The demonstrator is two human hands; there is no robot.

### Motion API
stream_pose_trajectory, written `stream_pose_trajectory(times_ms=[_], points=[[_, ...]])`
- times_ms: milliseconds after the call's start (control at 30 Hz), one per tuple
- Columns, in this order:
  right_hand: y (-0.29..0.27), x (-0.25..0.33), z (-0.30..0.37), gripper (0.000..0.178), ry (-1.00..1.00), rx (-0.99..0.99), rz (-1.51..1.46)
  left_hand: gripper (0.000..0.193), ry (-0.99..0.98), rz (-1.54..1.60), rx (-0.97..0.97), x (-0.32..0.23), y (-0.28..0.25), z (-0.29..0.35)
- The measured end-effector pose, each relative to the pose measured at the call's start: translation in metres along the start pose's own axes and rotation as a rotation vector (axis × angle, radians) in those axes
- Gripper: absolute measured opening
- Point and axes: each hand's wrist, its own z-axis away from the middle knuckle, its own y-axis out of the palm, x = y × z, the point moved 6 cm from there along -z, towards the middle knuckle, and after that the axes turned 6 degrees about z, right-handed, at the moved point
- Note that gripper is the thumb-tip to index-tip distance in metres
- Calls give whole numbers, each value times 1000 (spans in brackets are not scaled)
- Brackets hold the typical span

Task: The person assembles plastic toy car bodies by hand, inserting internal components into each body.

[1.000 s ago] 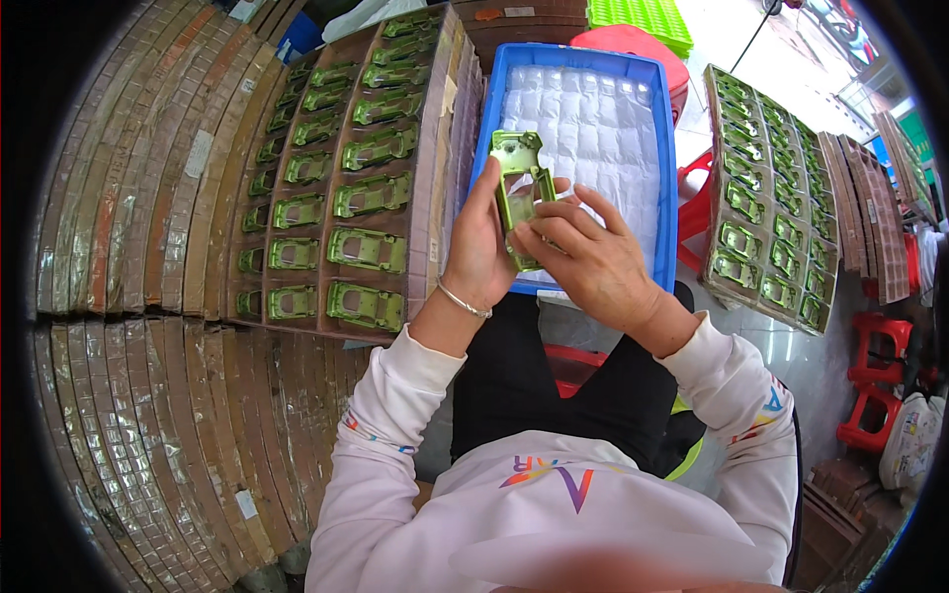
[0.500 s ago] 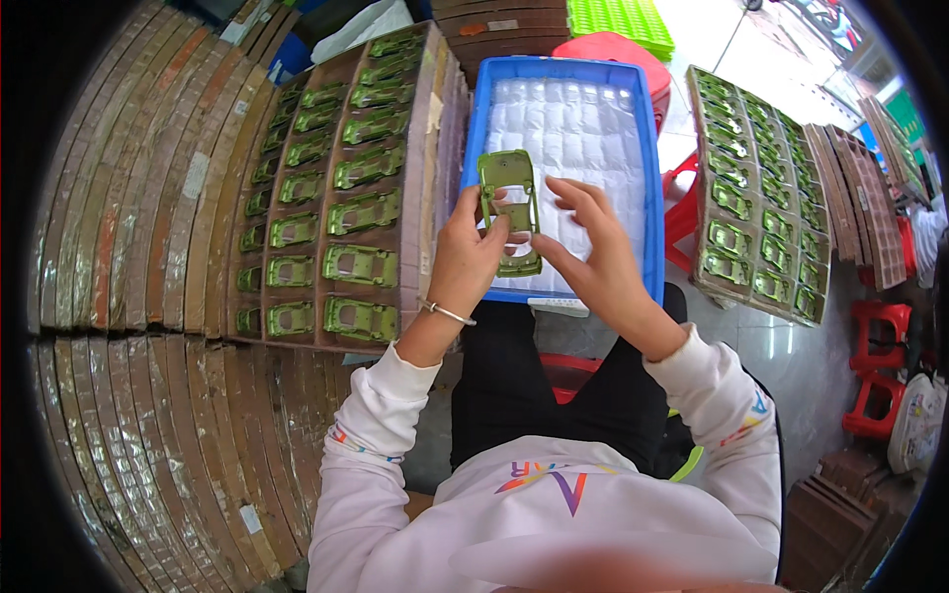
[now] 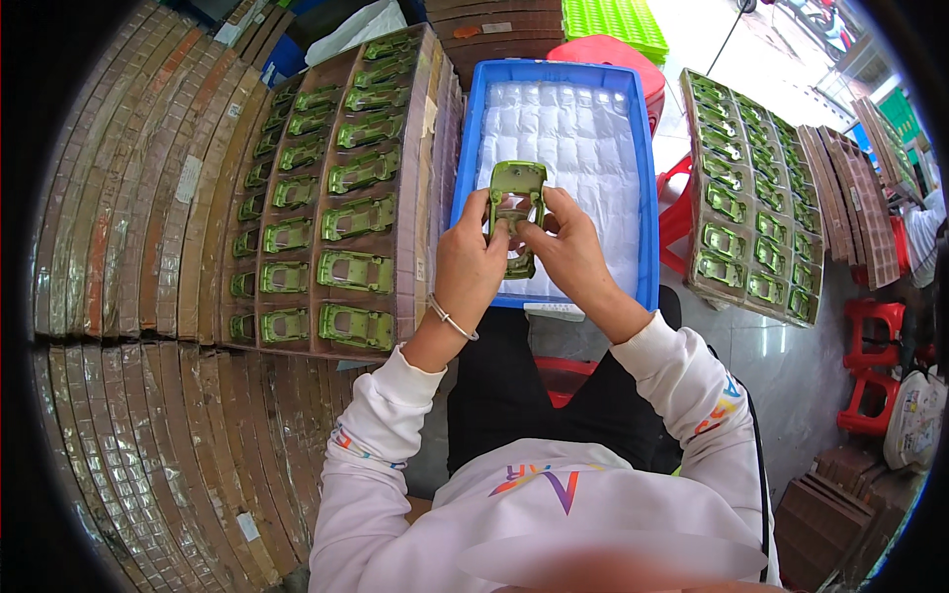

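A green toy car body shell (image 3: pixel 518 178) is held between both hands above a blue bin (image 3: pixel 647 198). My left hand (image 3: pixel 473 252) grips its left side, thumb laid over the middle. On the opposite side my right hand (image 3: pixel 573 252) is closed on the same shell, with its thumb reaching to the centre. The fingers behind the shell are partly hidden. White padded wrap in rows (image 3: pixel 603 148) fills the bin below.
To the left, a compartment tray (image 3: pixel 308 247) holds rows of green car shells, beside tall stacks of brown trays (image 3: pixel 148 188). Another filled tray (image 3: pixel 753 267) stands at the right. Red stools (image 3: pixel 870 326) are farther right, and a bright green crate (image 3: pixel 618 25) is at the back.
My right hand has moved left from beside the shell and now grips it. The shell has shifted slightly right and is held by both hands.
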Motion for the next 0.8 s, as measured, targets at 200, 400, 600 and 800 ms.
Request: stream_pose_trajectory(times_ms=[200, 400, 600, 800], points=[[5, -14, -8, 28, 53, 37, 79, 31, -99, -24, 53, 11, -3, -3], [13, -26, -10, 28, 211, 63, -110, 32, -102, -121, 59, 15, -4, -8], [21, -39, -15, 29, 249, 63, -174, 31, -94, -161, 58, 27, -6, -13], [22, -44, -19, 29, 163, 82, -95, 29, -74, -55, 36, 24, -8, -11]])
